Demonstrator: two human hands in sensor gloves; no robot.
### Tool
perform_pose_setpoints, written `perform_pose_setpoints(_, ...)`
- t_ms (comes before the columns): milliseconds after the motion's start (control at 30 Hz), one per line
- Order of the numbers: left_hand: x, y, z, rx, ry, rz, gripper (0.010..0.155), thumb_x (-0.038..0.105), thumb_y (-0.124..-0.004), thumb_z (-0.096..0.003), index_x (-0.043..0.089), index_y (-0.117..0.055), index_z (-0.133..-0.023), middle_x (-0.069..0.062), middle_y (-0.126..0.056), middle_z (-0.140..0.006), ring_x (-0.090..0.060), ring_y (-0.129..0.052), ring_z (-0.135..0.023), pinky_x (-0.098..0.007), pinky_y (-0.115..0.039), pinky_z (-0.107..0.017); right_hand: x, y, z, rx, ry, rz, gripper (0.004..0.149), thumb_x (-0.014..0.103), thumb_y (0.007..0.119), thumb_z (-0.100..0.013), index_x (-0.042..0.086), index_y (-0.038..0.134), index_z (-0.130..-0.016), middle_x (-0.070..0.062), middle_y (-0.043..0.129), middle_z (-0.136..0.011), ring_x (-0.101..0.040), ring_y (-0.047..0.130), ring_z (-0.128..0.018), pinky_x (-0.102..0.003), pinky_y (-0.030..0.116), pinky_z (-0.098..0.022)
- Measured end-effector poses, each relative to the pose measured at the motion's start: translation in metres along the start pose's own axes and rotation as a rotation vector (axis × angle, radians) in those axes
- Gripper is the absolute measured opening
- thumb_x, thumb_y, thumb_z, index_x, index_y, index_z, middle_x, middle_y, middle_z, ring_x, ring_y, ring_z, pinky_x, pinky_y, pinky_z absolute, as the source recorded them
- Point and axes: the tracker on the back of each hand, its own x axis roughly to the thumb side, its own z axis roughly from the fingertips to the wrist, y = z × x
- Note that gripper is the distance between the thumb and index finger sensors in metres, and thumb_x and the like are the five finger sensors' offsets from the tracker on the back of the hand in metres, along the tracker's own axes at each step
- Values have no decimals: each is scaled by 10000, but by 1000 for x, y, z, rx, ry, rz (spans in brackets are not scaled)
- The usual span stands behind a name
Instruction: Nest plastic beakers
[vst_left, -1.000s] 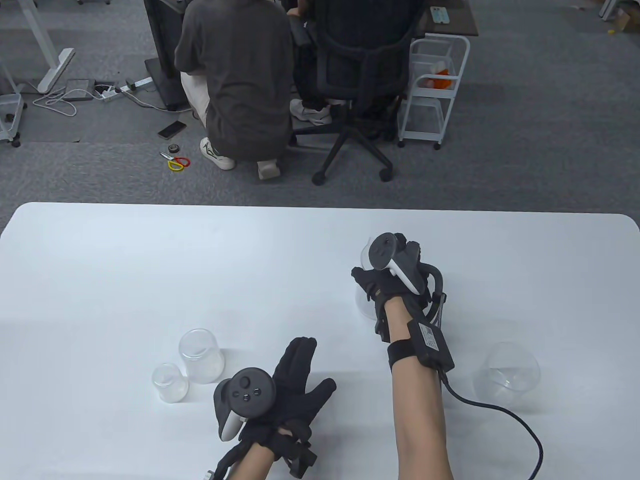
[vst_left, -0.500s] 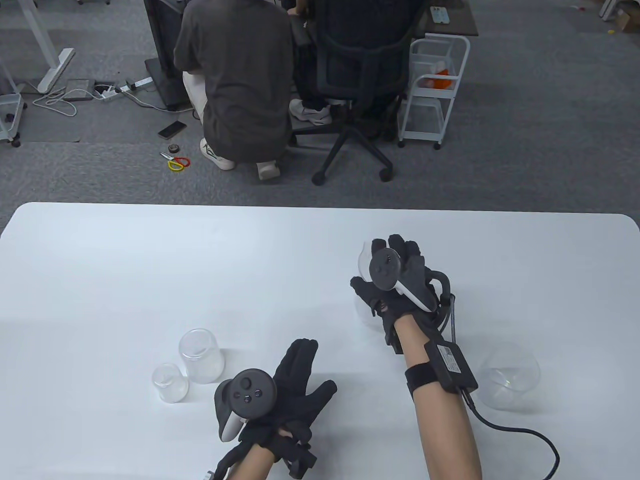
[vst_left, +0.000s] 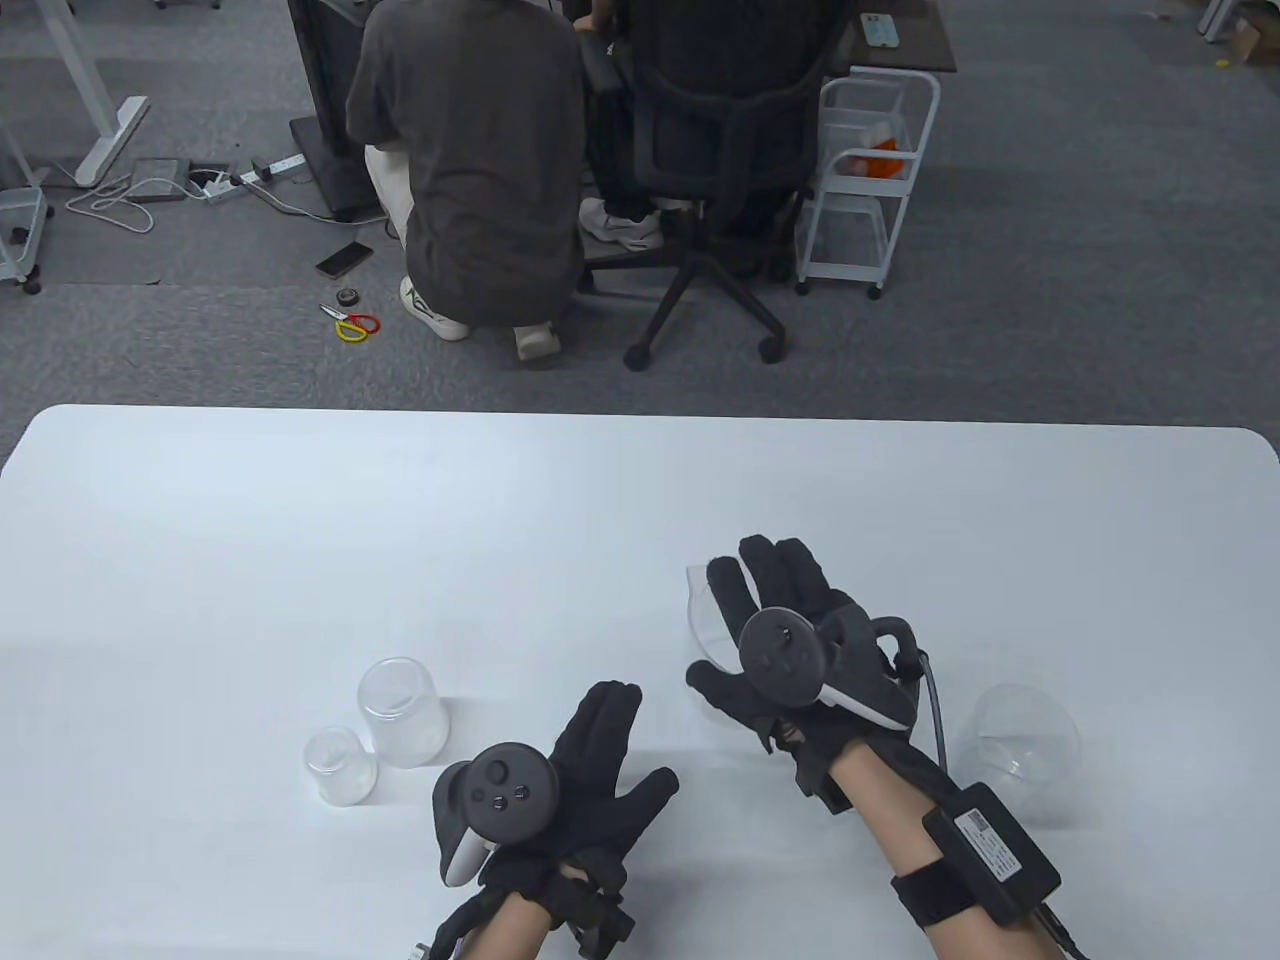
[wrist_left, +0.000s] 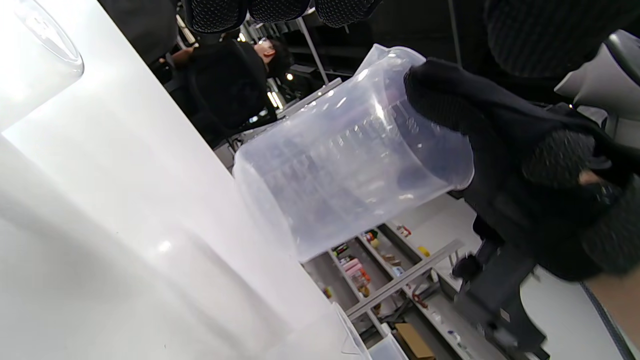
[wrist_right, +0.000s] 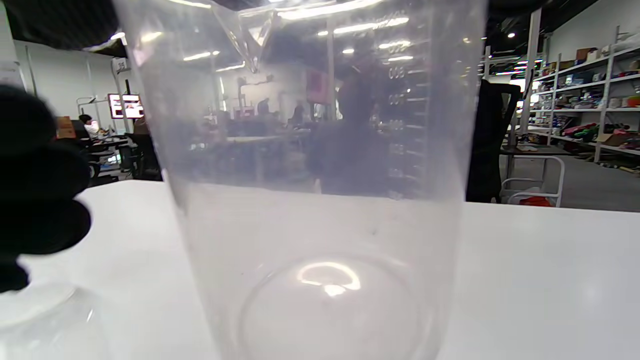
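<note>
My right hand (vst_left: 745, 625) grips a clear plastic beaker (vst_left: 703, 612) by its side, right of the table's middle. The beaker fills the right wrist view (wrist_right: 320, 200), with my thumb (wrist_right: 35, 190) at its left. It also shows in the left wrist view (wrist_left: 345, 155), held by the right glove (wrist_left: 500, 150). I cannot tell whether its base touches the table. My left hand (vst_left: 610, 745) lies flat and empty on the table, fingers spread. A small beaker (vst_left: 340, 765) and a medium beaker (vst_left: 403, 712) stand side by side left of it. A wide beaker (vst_left: 1015, 745) stands right of my right hand.
The white table (vst_left: 300, 520) ends at a far edge with grey carpet beyond. There a person sits (vst_left: 470, 150) beside an office chair (vst_left: 720, 170) and a white cart (vst_left: 865, 170). A cable runs from my right wrist box (vst_left: 990, 850).
My right hand has come back toward me with the beaker in it, from the table's middle to a spot nearer the wide beaker. The left hand has barely moved.
</note>
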Motion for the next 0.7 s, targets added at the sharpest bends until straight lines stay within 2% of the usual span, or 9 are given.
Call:
perform_pose_setpoints(200,0,0,0,-2,1,-3,870,681,-652,-427,162,-374,-1068,-189,-326,-1120,-518,-460,-1041,-733,-418,-675,11,30,17,80,-57,12,891,697,710,-452,186,327,-1072,-177,232,-1193,-499,276,-1066,-722,487,-629)
perform_pose_setpoints(367,0,0,0,-1,3,-2,871,681,-652,-426,161,-375,-1068,-189,-326,-1121,-518,-460,-1042,-734,-418,-675,17,47,20,106,-82,4,892,697,705,-451,182,321,-1070,-175,219,-1189,-496,264,-1065,-723,481,-631)
perform_pose_setpoints(500,0,0,0,-3,3,-3,870,680,-652,-427,161,-375,-1068,-189,-326,-1120,-518,-460,-1041,-734,-417,-675,17,55,20,114,-83,8,890,703,686,-453,180,312,-1068,-177,207,-1185,-495,253,-1062,-722,478,-631)
perform_pose_setpoints(700,0,0,0,-8,5,-6,871,681,-652,-427,160,-376,-1068,-189,-326,-1121,-518,-460,-1041,-734,-416,-676,10,51,21,147,-65,-40,945,742,680,-425,186,269,-1069,-177,152,-1181,-498,235,-1065,-751,436,-648)
